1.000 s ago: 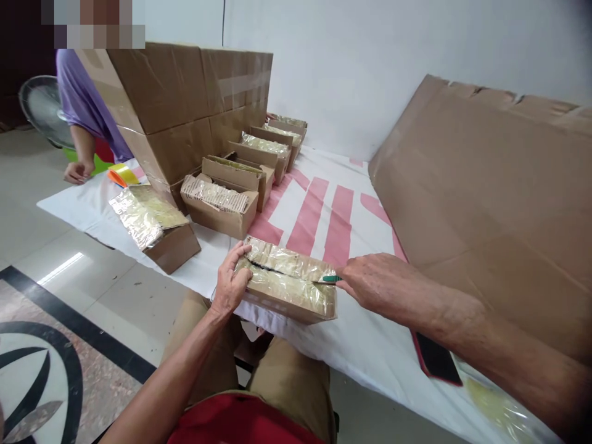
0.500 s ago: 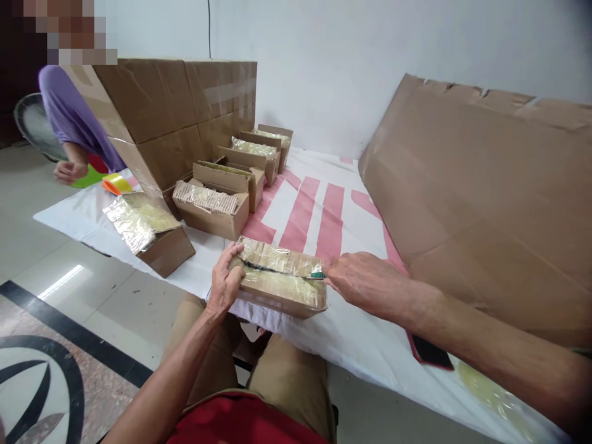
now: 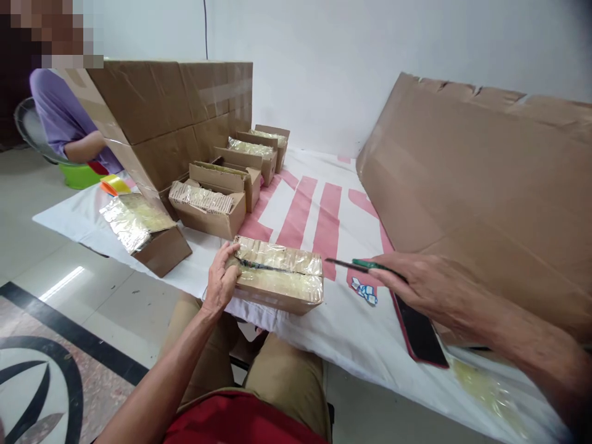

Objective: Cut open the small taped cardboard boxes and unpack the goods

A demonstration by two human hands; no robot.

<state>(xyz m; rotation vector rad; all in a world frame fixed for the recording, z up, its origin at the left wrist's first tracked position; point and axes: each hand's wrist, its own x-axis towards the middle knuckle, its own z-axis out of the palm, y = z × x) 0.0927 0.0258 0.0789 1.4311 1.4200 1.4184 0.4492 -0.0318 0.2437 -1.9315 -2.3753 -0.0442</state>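
A small taped cardboard box [image 3: 277, 287] lies at the table's front edge. Its top is covered with clear yellowish tape and is slit along the middle seam, with something dark showing in the gap. My left hand [image 3: 222, 276] grips the box's left end, thumb on top and fingers over the far side. To the right of the box, apart from it, my right hand [image 3: 407, 277] is closed round a green-handled box cutter [image 3: 365, 264]. Its dark blade points left toward the box's right end. Below the cutter lies a crumpled blue and white scrap [image 3: 364, 291].
A phone [image 3: 420, 333] lies under my right forearm. Several opened small boxes [image 3: 208, 206] line a stack of large cartons [image 3: 171, 98]. Another taped box [image 3: 160, 246] and a tape roll [image 3: 115, 184] lie left. Large cardboard [image 3: 472, 185] leans right. A co-worker's purple sleeve [image 3: 55, 111] shows behind.
My right hand has drawn the box cutter out of the seam and moved right, uncovering the scrap and more of the phone. My left hand stays on the box. The co-worker's arm has moved.
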